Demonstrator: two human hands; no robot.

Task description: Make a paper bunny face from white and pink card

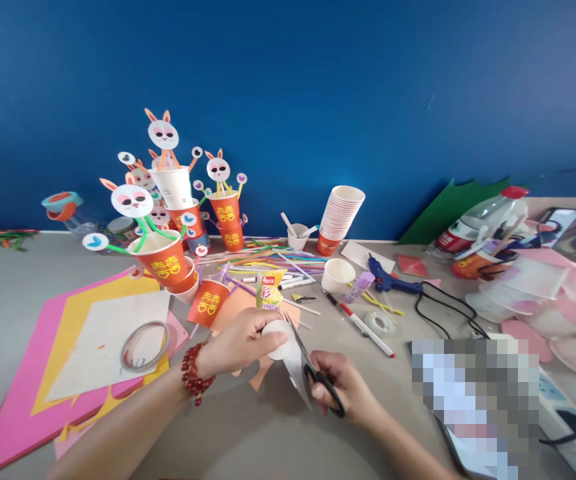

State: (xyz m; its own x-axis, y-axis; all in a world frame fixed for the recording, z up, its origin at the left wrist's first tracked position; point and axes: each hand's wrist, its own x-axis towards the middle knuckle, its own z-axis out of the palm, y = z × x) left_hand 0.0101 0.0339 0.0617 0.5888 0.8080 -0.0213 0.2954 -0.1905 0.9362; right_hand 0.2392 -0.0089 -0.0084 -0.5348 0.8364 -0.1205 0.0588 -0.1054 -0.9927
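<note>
My left hand (241, 343), with a red bead bracelet at the wrist, is closed on a piece of white paper (288, 353) with a rounded top. My right hand (341, 390) grips black-handled scissors (318, 373), whose blades are against the paper's right edge. Both hands are low in the middle, above the grey table (248, 433). Just beyond them lie an orange paper cup (208, 303) on its side and a yellow "Rainbow" packet (269, 290).
Orange cups with paper rabbit faces (168, 207) stand at the back left. Pink, yellow and white sheets (83, 347) and a tape roll (144, 345) lie left. A cup stack (341, 217), straws, markers (363, 327), a blue glue gun (393, 281), a bottle (483, 223) and pink cut-outs fill the right.
</note>
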